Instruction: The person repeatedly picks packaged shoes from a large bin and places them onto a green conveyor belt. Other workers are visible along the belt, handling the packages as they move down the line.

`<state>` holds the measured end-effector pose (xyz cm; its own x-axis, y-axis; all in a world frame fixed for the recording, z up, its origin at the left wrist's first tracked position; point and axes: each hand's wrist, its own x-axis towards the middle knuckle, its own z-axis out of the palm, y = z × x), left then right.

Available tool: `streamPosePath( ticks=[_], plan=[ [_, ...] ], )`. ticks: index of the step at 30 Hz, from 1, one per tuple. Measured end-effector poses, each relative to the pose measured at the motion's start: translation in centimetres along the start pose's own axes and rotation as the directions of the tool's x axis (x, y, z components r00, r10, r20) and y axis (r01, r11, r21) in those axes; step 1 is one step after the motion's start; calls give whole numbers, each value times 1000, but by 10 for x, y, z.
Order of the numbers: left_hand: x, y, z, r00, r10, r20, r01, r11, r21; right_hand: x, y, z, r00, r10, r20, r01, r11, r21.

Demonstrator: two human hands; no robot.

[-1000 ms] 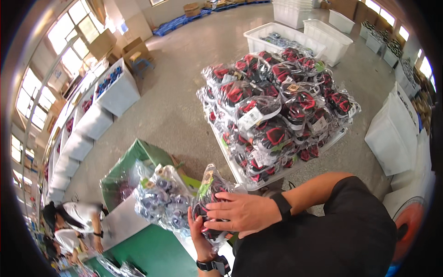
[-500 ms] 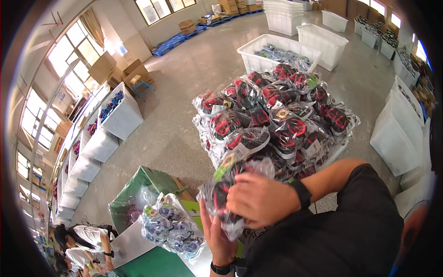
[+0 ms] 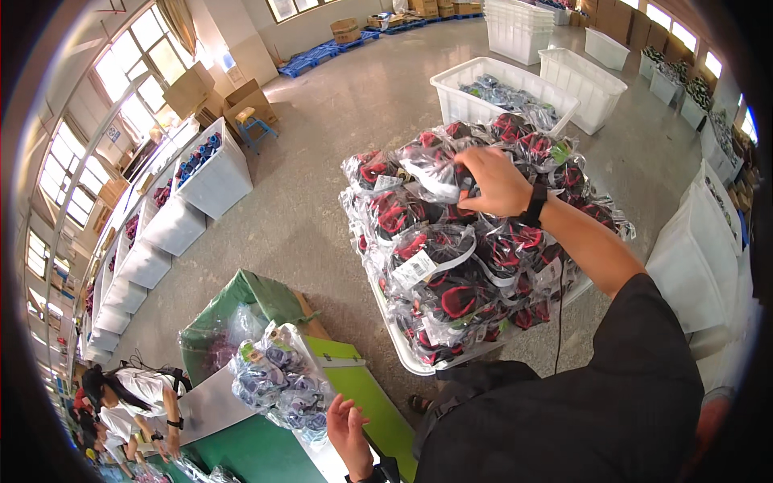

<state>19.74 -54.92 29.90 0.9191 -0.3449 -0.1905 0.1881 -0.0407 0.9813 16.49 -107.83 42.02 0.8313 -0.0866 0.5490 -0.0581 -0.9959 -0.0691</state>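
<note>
My right hand (image 3: 495, 183) reaches out over a large heap of black-and-red shoes (image 3: 459, 302) in clear plastic bags, piled above a white tub (image 3: 398, 342). Its fingers are closed on a bagged pair of shoes (image 3: 433, 173) with a pale sole showing, slightly blurred, at the top of the heap. Low in the picture, my left hand (image 3: 348, 435) holds nothing, its fingers loosely bent and apart. Close by it, bagged purple-grey shoes (image 3: 282, 378) lie in a pile at the end of a green-topped table (image 3: 258, 455).
A green-lined box (image 3: 217, 322) stands beyond the table. Behind the heap is a white tub (image 3: 451, 101) of bagged blue-grey shoes. White bins (image 3: 213, 181) line the left, and more bins (image 3: 692, 233) the right. Two people (image 3: 149, 402) work at the lower left.
The bagged shoes that were between both hands near my body are no longer there. My right hand has moved forward onto the heap; my left hand has dropped down and leftward, empty.
</note>
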Motion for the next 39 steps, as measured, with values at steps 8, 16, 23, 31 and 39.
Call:
streamPosePath(
  ticks=[8,16,23,31,39],
  plan=[
    [-48,-97,-92,967,-112,-230,190,916,353,-34,-26,4,962,59,268,-143,941,306],
    [-57,-141,-127,967,-128,-220,197,925,326,-25,-144,-19,951,-37,306,-119,872,475],
    [-63,-148,-161,950,-159,-270,260,880,397,-50,-249,2,892,-127,434,-203,746,634],
    [-89,-188,-257,860,-130,-494,370,824,428,-79,-325,58,796,-182,578,-311,697,647],
    [-179,-288,-398,549,-75,-833,586,744,320,-83,-385,110,693,-267,669,-350,687,637]
  ],
)
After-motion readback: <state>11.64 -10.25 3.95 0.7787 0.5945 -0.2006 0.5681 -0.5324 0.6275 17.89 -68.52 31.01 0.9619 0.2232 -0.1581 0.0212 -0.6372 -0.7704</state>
